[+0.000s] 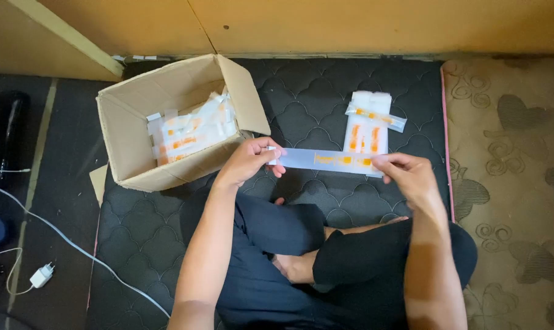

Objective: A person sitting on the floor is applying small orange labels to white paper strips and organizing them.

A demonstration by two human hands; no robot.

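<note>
Both hands, left hand (247, 160) and right hand (405, 173), pinch closed on the ends of a long white packet (329, 160), beside a cardboard box (130, 156).

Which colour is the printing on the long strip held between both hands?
Orange, on a pale bluish-white strip; the head view shows it.
</note>
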